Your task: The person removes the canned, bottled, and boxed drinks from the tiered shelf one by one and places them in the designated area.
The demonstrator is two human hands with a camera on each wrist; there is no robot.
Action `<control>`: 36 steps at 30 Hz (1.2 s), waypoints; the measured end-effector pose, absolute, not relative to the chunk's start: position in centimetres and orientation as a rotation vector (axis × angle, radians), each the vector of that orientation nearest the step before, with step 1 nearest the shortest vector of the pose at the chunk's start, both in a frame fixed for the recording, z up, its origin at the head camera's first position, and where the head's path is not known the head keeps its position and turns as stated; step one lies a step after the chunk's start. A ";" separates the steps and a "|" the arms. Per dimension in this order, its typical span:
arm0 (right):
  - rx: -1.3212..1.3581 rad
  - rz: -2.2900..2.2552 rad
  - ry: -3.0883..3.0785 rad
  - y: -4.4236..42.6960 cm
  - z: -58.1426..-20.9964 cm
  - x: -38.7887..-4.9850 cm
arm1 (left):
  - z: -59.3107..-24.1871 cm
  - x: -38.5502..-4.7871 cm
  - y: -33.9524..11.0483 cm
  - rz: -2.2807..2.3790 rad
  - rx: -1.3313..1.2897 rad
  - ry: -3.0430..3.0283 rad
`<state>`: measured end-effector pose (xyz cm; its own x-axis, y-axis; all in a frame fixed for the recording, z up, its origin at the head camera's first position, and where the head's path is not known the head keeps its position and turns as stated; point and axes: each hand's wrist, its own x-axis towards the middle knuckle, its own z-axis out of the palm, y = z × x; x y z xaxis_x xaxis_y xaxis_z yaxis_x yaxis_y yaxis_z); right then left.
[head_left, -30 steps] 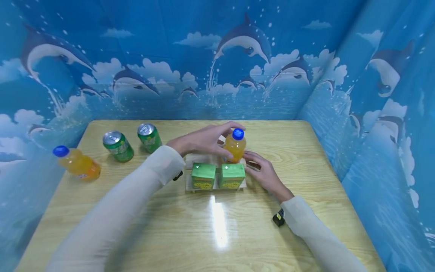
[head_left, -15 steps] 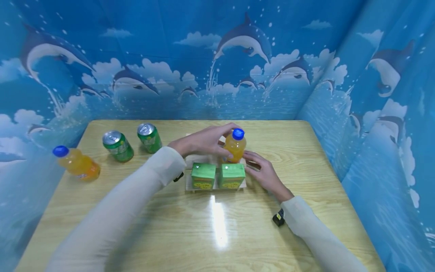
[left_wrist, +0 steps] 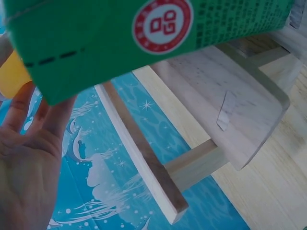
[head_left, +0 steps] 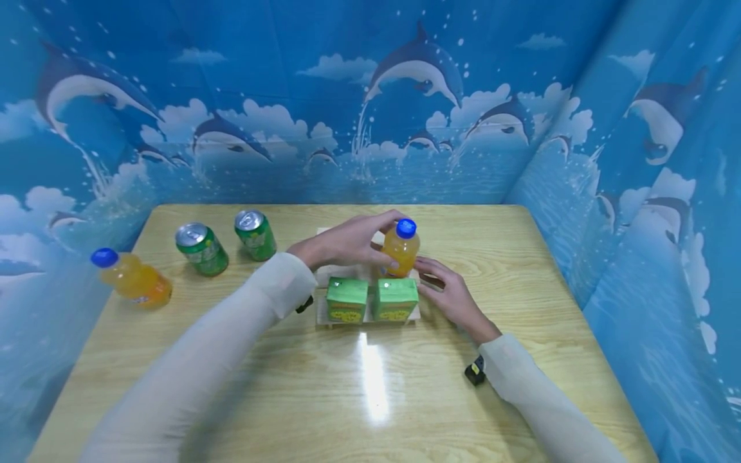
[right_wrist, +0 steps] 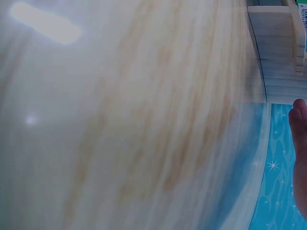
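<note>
An orange drink bottle point(head_left: 401, 247) with a blue cap stands upright at the right of the wooden rack point(head_left: 338, 271), behind two green juice cartons. My left hand point(head_left: 353, 241) reaches over the rack from the left and grips the bottle, thumb in front, fingers behind. In the left wrist view a green carton point(left_wrist: 115, 43) hides most of the bottle point(left_wrist: 13, 76). My right hand point(head_left: 448, 292) rests at the rack's right side, fingertips close to the bottle's base. Whether they touch the bottle cannot be seen. The left carton point(head_left: 346, 300) and right carton point(head_left: 395, 300) sit on the rack's front.
At the left of the wooden table point(head_left: 278, 392) are a second orange drink bottle point(head_left: 136, 280) and two green cans, the nearer can point(head_left: 201, 249) and the farther can point(head_left: 255, 235). A blue dolphin-print curtain point(head_left: 324, 83) hangs behind and at the sides.
My left hand has shifted very slightly between the first frame and now, still gripping the bottle. The right hand, cartons and cans have stayed in place.
</note>
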<state>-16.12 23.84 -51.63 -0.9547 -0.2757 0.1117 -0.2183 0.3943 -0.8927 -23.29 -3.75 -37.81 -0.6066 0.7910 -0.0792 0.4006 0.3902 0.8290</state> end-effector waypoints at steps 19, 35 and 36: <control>-0.485 -1.637 2.584 23.8 -51.5 -16.1 | -37.8 -23.2 -4.1 1.172 1.019 2.202; -0.503 -1.646 2.556 24.0 -51.6 -16.0 | -36.4 -23.1 -6.0 1.261 0.979 2.228; -0.508 -1.645 2.555 24.0 -51.5 -16.0 | -36.3 -23.1 -6.2 1.270 0.972 2.231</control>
